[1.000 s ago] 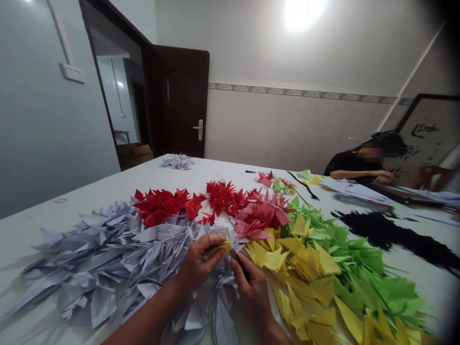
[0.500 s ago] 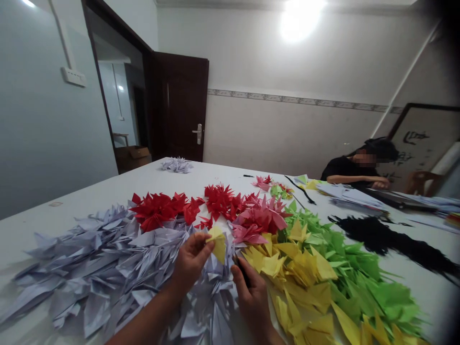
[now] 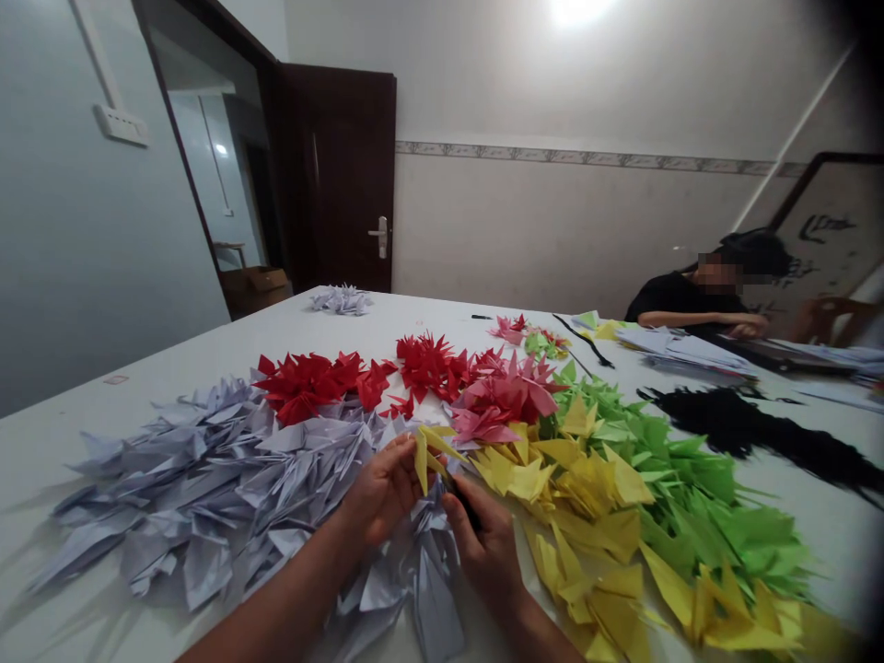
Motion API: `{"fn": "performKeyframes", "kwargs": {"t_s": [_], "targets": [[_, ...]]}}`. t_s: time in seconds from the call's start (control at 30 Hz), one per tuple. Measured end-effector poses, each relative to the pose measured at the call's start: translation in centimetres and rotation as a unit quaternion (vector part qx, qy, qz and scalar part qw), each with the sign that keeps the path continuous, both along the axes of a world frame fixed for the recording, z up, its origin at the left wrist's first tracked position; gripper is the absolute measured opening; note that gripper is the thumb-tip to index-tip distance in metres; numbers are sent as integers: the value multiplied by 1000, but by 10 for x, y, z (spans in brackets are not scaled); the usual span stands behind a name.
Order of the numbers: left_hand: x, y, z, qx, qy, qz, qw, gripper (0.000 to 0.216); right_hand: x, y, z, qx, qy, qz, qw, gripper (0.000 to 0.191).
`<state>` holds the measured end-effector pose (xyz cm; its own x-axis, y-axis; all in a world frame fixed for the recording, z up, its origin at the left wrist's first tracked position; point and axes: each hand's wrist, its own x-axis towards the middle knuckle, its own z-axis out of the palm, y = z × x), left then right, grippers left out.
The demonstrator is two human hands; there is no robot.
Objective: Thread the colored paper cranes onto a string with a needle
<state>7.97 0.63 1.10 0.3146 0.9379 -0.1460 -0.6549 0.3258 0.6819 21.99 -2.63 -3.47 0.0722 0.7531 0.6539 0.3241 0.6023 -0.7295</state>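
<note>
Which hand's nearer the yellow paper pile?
Right. The right hand sits at the yellow paper pile's left edge; the left hand, holding folded yellow paper, is farther left, beside the pale paper pile.

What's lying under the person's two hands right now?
Pale lilac folded paper pieces lie under the left hand and right hand, with yellow folded pieces just beyond. The tabletop beneath them is covered, so it cannot be seen.

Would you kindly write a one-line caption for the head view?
The left hand holds a yellow paper fold beside the right hand, amid colour-sorted origami cranes on a white table.
</note>
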Motion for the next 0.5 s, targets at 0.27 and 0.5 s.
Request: {"fn": "performKeyframes", "kwargs": {"t_s": [0.27,0.5], "targets": [[1,2,-1,89,79,21,993,33,0,5,0,-37,-4,-21,999,19],[-1,4,-6,156,187,93,965,37,1,4,-2,-56,21,-62,996,31]]}}
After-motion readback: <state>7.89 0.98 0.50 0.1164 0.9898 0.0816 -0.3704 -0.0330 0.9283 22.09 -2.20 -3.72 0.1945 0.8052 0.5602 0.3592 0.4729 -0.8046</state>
